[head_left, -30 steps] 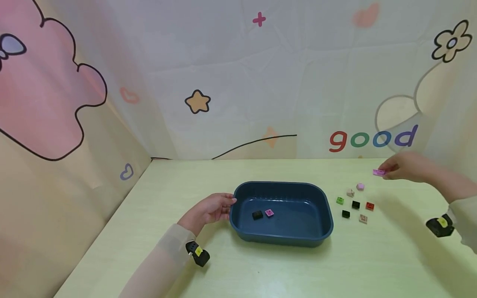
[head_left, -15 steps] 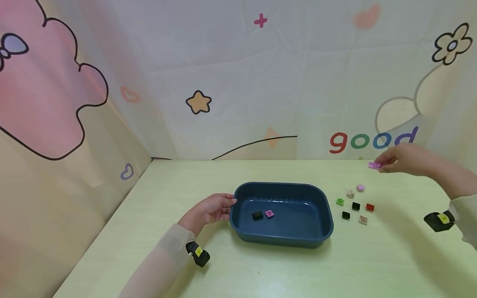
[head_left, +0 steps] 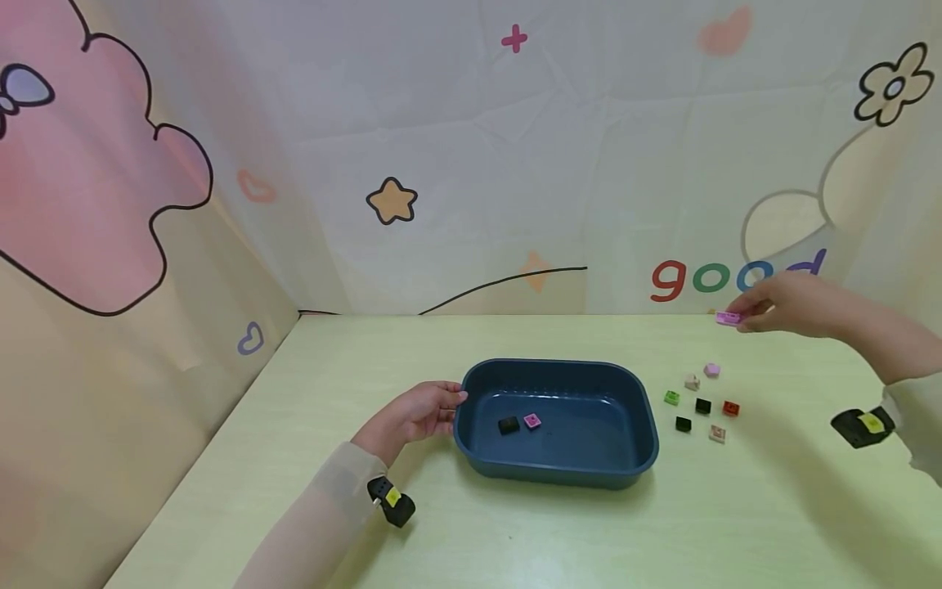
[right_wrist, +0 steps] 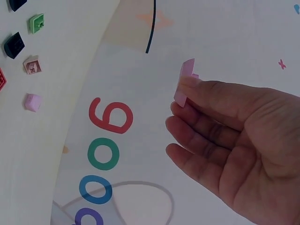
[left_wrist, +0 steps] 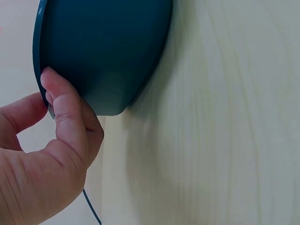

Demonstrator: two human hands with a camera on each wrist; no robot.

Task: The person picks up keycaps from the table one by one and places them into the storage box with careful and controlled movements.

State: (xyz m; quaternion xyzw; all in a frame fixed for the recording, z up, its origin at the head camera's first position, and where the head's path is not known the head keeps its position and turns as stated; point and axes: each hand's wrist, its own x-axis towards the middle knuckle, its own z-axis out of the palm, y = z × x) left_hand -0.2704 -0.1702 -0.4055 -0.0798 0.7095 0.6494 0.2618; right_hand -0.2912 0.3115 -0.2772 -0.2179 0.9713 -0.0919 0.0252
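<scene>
In the head view my left hand (head_left: 415,413) grips the left rim of a dark blue tray (head_left: 559,476). The left wrist view shows its thumb and fingers pinching the tray's wall (left_wrist: 108,42). My right hand (head_left: 795,304) is raised at the table's far right, pinching a long pink keycap (head_left: 727,318) between thumb and fingers. Seen from the right wrist, that pink keycap (right_wrist: 187,68) stands on edge, partly covered by the thumb. Inside the tray lie a black keycap (head_left: 509,425) and a small pink keycap (head_left: 532,421).
Several keycaps lie on the table right of the tray, among them a green keycap (head_left: 672,397), a red keycap (head_left: 731,408), a light pink keycap (head_left: 711,370) and a beige keycap (head_left: 717,434). A printed curtain (head_left: 456,131) hangs behind the table.
My right hand has moved left and slightly up or away with the long pink keycap. The left hand, the tray and the loose keycaps stay in place.
</scene>
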